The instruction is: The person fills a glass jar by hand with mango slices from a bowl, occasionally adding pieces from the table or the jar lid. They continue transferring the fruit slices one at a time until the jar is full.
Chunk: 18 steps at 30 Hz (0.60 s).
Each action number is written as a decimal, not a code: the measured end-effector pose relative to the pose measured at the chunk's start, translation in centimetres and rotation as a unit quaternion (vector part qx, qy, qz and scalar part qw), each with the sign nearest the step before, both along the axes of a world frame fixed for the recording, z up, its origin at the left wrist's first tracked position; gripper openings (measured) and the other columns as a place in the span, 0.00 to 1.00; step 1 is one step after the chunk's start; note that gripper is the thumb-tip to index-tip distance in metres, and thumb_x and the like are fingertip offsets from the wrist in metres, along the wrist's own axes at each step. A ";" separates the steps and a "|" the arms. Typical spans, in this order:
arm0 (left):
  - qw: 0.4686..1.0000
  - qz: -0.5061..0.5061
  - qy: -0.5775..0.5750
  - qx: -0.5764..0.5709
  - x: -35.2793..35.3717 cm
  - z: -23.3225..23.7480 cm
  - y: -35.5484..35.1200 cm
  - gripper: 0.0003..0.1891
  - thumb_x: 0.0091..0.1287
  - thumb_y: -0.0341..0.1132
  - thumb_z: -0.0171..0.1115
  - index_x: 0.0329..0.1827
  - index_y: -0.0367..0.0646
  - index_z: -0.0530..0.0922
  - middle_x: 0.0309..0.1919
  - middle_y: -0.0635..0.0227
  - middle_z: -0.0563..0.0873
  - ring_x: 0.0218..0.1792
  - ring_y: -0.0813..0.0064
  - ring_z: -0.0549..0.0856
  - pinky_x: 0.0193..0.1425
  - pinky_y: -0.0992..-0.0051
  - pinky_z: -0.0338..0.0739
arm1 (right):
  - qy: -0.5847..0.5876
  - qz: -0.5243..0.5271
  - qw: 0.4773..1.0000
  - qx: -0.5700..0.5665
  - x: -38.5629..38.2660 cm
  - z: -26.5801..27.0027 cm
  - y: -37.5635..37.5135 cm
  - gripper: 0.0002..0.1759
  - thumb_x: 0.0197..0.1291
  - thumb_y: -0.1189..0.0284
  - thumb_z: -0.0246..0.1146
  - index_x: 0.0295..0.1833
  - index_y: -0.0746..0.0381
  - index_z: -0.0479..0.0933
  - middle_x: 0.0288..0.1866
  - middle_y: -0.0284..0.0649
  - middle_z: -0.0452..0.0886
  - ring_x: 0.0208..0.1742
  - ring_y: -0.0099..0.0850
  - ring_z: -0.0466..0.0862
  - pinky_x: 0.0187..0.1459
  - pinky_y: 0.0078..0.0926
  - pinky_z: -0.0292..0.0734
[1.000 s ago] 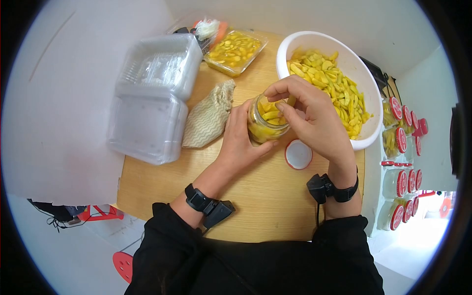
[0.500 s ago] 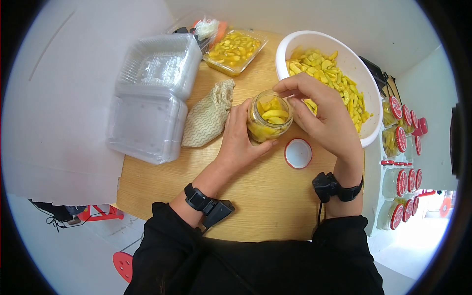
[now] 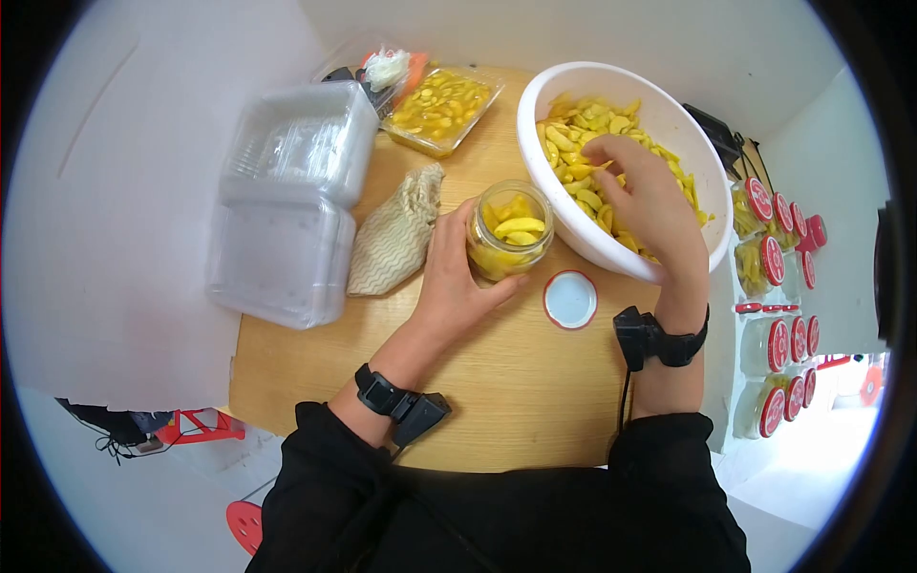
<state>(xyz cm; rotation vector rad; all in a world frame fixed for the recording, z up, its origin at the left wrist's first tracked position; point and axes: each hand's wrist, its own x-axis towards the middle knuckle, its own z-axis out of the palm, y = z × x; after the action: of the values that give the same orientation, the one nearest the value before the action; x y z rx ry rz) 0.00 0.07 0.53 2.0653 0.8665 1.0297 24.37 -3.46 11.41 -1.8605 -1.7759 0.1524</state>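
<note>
1. Gripping glass jar [image 3: 502,255] w/ L hand [image 3: 457,284] from approx 7–8 o'clock, thumb & fingers wrapped round side.
2. W/ R hand [image 3: 651,198], poised over yellow pcs [image 3: 568,158] in white bowl [image 3: 680,126], 2 o'clock of jar: thumb & fingertips spread; can't tell if touching any.
3. Prob. best to pinch just a few, lightly; lower thru jar mouth lengthwise, tuck w/o mashing; brace vs tipping.
4. Note textures: curved, slick-looking, prob. slippery; smooth clear glass; glossy bowl, likely plastic.
5. Also nearby: flat round lid [image 3: 570,300], red-rimmed, 5 o'clock; wavy-lined fabric-looking pouch [image 3: 394,236], 9 o'clock.
</note>
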 end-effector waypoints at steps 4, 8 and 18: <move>1.000 0.003 0.000 0.014 0.0 0.0 0.0 0.52 0.51 0.38 0.85 0.77 0.38 0.62 0.63 0.52 0.73 0.67 0.50 0.74 0.73 0.56 0.70 | 0.012 -0.001 0.996 -0.091 -0.2 -0.4 -0.6 0.20 0.68 0.74 0.62 0.64 0.64 0.78 0.58 0.51 0.82 0.62 0.49 0.82 0.65 0.42 0.75; 1.000 0.002 0.004 0.014 -0.1 -0.3 0.1 0.52 0.51 0.38 0.85 0.77 0.38 0.62 0.63 0.52 0.73 0.67 0.49 0.73 0.73 0.55 0.70 | 0.004 0.007 0.994 -0.110 -0.4 -0.5 -0.3 0.25 0.65 0.73 0.64 0.67 0.64 0.76 0.60 0.51 0.80 0.63 0.50 0.80 0.66 0.42 0.75; 1.000 -0.002 -0.004 0.014 0.0 -0.5 0.1 0.52 0.51 0.38 0.85 0.77 0.39 0.62 0.63 0.51 0.72 0.66 0.49 0.73 0.73 0.55 0.69 | -0.013 0.046 0.990 -0.132 -0.8 -0.7 0.8 0.18 0.63 0.68 0.69 0.56 0.64 0.82 0.50 0.46 0.85 0.48 0.39 0.85 0.54 0.34 0.80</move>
<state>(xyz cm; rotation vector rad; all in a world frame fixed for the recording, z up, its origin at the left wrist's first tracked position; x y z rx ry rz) -0.03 0.22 0.01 2.0837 0.8477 1.0536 23.53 -2.65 10.69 -1.9679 -1.9379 0.4177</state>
